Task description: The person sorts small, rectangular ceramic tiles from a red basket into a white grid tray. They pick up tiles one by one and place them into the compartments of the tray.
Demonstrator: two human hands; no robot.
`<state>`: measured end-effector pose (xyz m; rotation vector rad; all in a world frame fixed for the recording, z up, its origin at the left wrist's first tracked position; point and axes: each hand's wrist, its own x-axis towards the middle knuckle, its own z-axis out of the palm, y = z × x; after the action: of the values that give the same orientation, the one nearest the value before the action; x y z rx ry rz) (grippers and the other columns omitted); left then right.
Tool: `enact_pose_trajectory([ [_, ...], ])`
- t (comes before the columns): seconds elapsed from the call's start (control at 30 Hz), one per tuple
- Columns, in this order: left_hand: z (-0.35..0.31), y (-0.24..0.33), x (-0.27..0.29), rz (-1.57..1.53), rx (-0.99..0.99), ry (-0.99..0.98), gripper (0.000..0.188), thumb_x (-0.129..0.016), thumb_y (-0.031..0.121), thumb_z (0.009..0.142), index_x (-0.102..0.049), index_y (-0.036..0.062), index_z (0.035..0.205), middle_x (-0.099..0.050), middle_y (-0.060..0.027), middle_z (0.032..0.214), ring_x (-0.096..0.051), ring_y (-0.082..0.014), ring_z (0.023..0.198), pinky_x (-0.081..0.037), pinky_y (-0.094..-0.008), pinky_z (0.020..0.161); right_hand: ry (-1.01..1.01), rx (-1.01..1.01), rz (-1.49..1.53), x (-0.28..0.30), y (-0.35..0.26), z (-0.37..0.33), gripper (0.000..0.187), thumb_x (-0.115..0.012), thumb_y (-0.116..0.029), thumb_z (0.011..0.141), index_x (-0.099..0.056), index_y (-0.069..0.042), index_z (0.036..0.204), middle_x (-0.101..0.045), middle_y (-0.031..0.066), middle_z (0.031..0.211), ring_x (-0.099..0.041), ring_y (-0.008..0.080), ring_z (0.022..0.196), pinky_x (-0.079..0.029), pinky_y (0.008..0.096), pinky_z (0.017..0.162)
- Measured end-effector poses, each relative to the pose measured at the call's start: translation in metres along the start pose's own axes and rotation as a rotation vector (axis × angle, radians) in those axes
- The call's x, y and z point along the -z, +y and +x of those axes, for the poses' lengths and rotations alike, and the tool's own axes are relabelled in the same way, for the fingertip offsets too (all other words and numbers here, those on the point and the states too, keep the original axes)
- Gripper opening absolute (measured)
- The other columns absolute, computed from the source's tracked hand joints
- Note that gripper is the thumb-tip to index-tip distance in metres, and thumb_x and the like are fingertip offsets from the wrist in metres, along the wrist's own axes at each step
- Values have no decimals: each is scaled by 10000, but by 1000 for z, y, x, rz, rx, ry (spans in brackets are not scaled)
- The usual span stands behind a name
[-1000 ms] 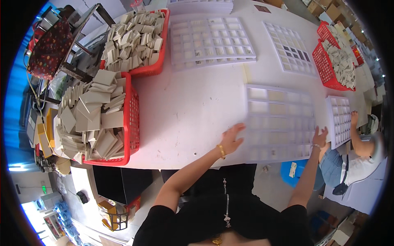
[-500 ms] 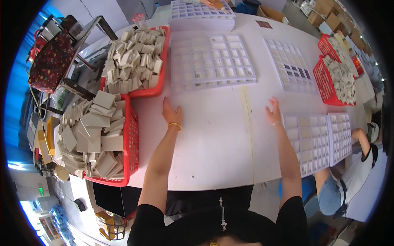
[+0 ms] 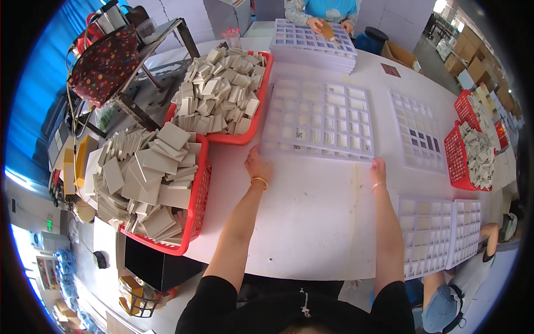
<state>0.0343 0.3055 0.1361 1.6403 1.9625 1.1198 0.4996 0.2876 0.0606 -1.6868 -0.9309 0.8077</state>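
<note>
Likely taking hold: left hand (image 3: 259, 165) and right hand (image 3: 379, 172), grip unclear, near the white gridded plastic tray (image 3: 320, 119); next, clasp evenly.

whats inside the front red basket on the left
The basket holds a jumbled heap of flat, pale, mostly rectangular pieces. Only the upper ones show; whatever lies beneath them, and the basket's bottom, is covered.

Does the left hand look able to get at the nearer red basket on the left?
Probably yes: only tabletop shows between the left hand and the nearer red basket. The hand is close to the near left corner of the white compartment tray, which does not block this side.
</note>
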Motion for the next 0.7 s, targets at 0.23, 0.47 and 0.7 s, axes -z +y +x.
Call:
enact_pose_trajectory([
  [0.23, -63, -42, 36, -344, 18, 13, 481, -471, -90, 656, -451, -8, 1129, -614, -181, 1071, -575, -312, 1069, -407, -360, 974, 53, 8, 29, 54, 4, -178, 306, -512, -48, 890, -501, -32, 1195, -563, 59, 1113, -522, 149, 1064, -415, 282, 921],
  [0.47, -254, -53, 152, -224, 118, 8, 476, -452, -47, 631, -423, -33, 1107, -610, -213, 1022, -573, -339, 975, -426, -411, 885, -51, -144, -165, 121, -21, -351, 379, -544, -4, 810, -477, 8, 1183, -585, 113, 1110, -585, 165, 1002, -448, 277, 862],
  [0.7, -332, -54, 233, -38, 234, -94, 522, -460, -28, 606, -435, 8, 1126, -654, -137, 1012, -563, -342, 959, -378, -428, 864, -221, -377, -214, 157, -41, -406, 392, -570, -11, 802, -483, -17, 1185, -672, 96, 941, -620, 145, 848, -482, 246, 756],
])
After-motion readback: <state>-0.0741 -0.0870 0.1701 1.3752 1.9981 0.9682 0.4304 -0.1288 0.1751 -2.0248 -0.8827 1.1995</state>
